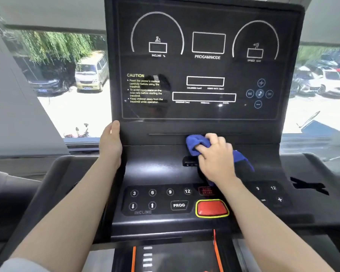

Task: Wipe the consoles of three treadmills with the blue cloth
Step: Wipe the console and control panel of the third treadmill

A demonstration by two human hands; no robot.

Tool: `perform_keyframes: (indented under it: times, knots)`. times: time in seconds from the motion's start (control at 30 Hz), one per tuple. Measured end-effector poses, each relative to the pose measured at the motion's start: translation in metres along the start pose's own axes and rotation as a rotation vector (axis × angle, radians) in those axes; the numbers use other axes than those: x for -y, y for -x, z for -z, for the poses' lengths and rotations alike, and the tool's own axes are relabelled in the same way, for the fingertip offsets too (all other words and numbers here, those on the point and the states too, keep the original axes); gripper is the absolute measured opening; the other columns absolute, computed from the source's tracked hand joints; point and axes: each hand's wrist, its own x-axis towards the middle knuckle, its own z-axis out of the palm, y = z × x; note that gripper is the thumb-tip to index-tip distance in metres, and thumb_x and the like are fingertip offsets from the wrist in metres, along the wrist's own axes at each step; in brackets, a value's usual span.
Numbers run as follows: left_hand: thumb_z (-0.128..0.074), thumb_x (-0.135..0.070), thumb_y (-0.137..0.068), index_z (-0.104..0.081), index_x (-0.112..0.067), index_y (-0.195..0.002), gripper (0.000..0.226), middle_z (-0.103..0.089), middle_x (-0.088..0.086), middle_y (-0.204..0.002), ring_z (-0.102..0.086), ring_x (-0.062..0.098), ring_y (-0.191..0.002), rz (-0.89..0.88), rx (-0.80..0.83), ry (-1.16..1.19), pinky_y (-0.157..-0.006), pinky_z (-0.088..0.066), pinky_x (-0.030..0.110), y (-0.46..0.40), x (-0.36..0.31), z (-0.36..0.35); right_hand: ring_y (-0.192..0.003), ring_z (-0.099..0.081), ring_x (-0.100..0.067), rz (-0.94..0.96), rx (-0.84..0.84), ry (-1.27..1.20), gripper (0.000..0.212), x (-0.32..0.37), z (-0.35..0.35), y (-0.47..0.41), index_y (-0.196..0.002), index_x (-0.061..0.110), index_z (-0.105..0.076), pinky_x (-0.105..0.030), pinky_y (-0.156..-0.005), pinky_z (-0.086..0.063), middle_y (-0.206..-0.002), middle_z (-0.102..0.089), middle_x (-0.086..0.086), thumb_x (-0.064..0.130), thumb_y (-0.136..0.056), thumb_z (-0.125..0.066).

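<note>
The black treadmill console (157, 165) carries the bunched blue cloth (196, 144) on its ledge, right of centre, far from the red button (211, 208).

The console screen (204, 61) says INCLINE %, PROGAM/MODE and CAUTION. Near the console's lower edge, the keypad (161, 199) has 3, 6, 9, 12, PROG, INCLINE.
</note>
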Motion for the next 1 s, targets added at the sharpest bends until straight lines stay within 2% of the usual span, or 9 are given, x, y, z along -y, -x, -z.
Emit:
perform_keyframes:
  times: [0.13,0.2,0.27,0.33,0.5,0.63,0.77,0.9,1.0]
  knots:
    - [-0.035,-0.048,-0.097,-0.008,-0.017,-0.15,0.067,-0.015,0.001,-0.156,-0.019,0.021,-0.141,0.103,-0.167,0.022,-0.112,-0.017,0.037,0.008,-0.005,-0.013,-0.076,-0.054,-0.039,-0.199,-0.033,0.001,0.035,-0.074,0.007,0.024,-0.076,0.013,-0.07,-0.04,-0.061,-0.043,-0.1,-0.06,-0.017,0.023,-0.068,-0.038]
    - [-0.037,-0.043,-0.097,-0.005,-0.013,-0.149,0.069,-0.011,0.006,-0.157,-0.016,0.023,-0.143,0.038,-0.288,-0.189,-0.114,-0.012,0.041,0.015,-0.009,-0.02,-0.08,-0.053,-0.043,-0.303,-0.027,0.008,0.027,-0.086,0.01,0.029,-0.077,0.009,-0.069,-0.045,-0.065,-0.043,-0.103,-0.058,-0.02,0.015,-0.068,-0.044]
    - [-0.044,-0.037,-0.096,-0.009,-0.008,-0.149,0.069,-0.007,0.01,-0.157,-0.01,0.025,-0.144,-0.146,-0.352,-0.447,-0.114,-0.007,0.044,0.031,-0.011,-0.031,-0.08,-0.053,-0.043,-0.345,-0.028,0.034,0.025,-0.078,0.01,0.03,-0.081,0.009,-0.069,-0.045,-0.064,-0.043,-0.103,-0.058,-0.022,0.01,-0.064,-0.051]
    - [-0.055,-0.029,-0.09,-0.021,-0.007,-0.146,0.07,-0.011,0.016,-0.154,-0.012,0.03,-0.142,-0.388,-0.312,-0.572,-0.112,-0.009,0.047,0.049,-0.01,-0.045,-0.077,-0.054,-0.041,-0.308,-0.038,0.043,0.029,-0.061,0.009,0.029,-0.085,0.012,-0.069,-0.044,-0.063,-0.044,-0.102,-0.058,-0.022,0.011,-0.06,-0.054]
    - [-0.068,-0.02,-0.076,-0.057,-0.009,-0.125,0.051,-0.046,0.021,-0.135,-0.045,0.038,-0.121,-0.792,-0.063,-0.784,-0.095,-0.035,0.054,0.076,0.004,-0.083,-0.093,-0.053,-0.035,-0.018,0.062,0.028,0.033,-0.021,0.003,0.03,-0.076,0.022,-0.069,-0.042,-0.08,-0.034,-0.113,-0.06,-0.014,0.025,-0.067,-0.037]
    - [-0.07,-0.014,-0.078,-0.057,-0.009,-0.125,0.049,-0.041,0.017,-0.141,-0.046,0.032,-0.123,-0.765,0.042,-0.786,-0.099,-0.028,0.049,0.094,0.011,-0.11,-0.095,-0.052,-0.032,0.113,0.148,0.01,0.037,-0.032,0.0,0.021,-0.077,0.027,-0.071,-0.038,-0.081,-0.03,-0.116,-0.06,-0.008,0.025,-0.067,-0.035]
    - [-0.069,-0.019,-0.08,-0.056,-0.009,-0.127,0.05,-0.038,0.016,-0.142,-0.04,0.027,-0.128,-0.759,0.056,-0.843,-0.104,-0.022,0.051,0.106,0.018,-0.13,-0.085,-0.052,-0.032,0.133,0.125,0.009,0.035,-0.087,0.005,0.018,-0.078,0.022,-0.071,-0.035,-0.071,-0.042,-0.114,-0.06,-0.012,0.021,-0.066,-0.038]
    - [-0.075,-0.018,-0.072,-0.056,-0.007,-0.125,0.057,-0.049,0.018,-0.132,-0.032,0.021,-0.126,-0.795,0.027,-0.932,-0.099,-0.029,0.059,0.11,0.03,-0.135,-0.078,-0.055,-0.043,-0.113,0.034,0.002,0.036,-0.161,0.017,0.034,-0.081,0.008,-0.07,-0.041,-0.064,-0.047,-0.111,-0.058,-0.025,0.013,-0.065,-0.039]
    - [-0.063,-0.019,-0.077,-0.057,-0.007,-0.124,0.049,-0.054,0.017,-0.126,-0.035,0.023,-0.125,-0.823,-0.031,-0.932,-0.097,-0.031,0.058,0.113,0.033,-0.137,-0.079,-0.053,-0.046,-0.329,0.02,-0.009,0.034,-0.182,0.024,0.043,-0.09,0.006,-0.069,-0.045,-0.067,-0.044,-0.109,-0.056,-0.027,0.009,-0.065,-0.046]
